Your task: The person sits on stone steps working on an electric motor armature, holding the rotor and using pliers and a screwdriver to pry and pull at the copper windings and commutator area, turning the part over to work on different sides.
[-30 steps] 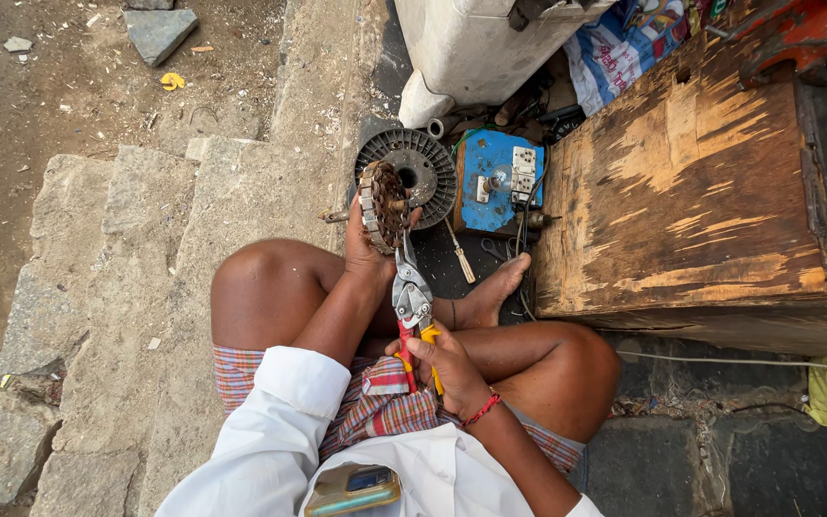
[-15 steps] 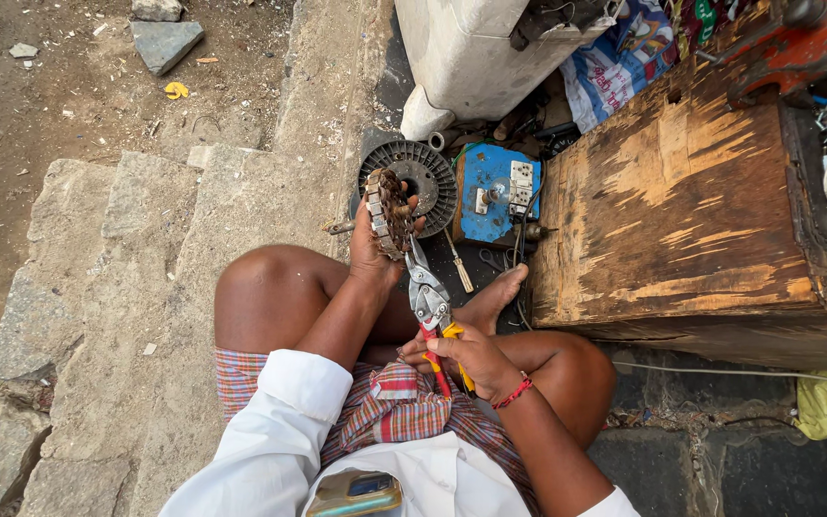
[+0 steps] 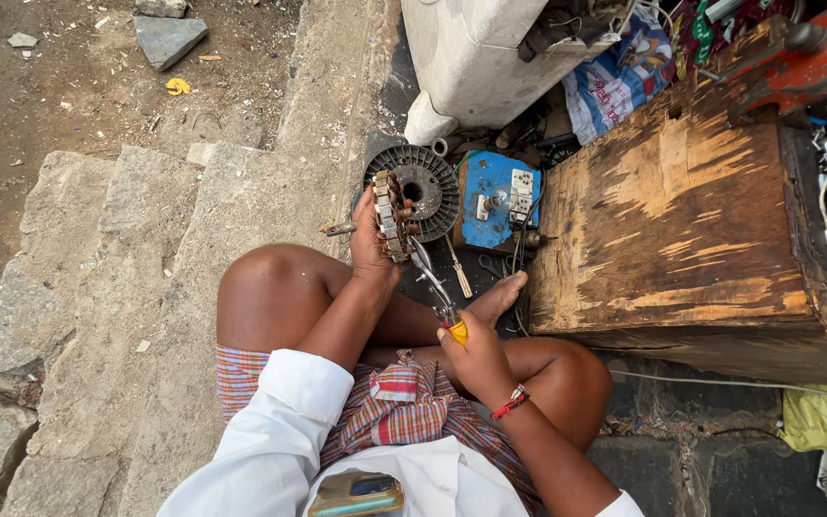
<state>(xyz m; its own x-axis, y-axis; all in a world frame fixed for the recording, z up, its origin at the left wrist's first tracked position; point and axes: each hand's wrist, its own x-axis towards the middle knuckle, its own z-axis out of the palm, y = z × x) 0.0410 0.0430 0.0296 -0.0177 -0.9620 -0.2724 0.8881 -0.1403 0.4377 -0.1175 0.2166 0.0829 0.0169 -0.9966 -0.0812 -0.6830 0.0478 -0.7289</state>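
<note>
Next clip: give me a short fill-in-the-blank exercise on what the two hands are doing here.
1. The left hand holds up a rusty motor stator above the ribbed round ____ cover.
2. The right hand grips pliers whose handles are red and ____.
3. The blue switch box lies beside a worn ____ crate.

Missing words: black; yellow; wooden

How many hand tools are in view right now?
2 clearly. Yellow-handled pliers are in the right hand, their tip at the rusty round motor stator held by the left hand. A pale-handled screwdriver lies on the ground. More may be hidden in the clutter.
</note>
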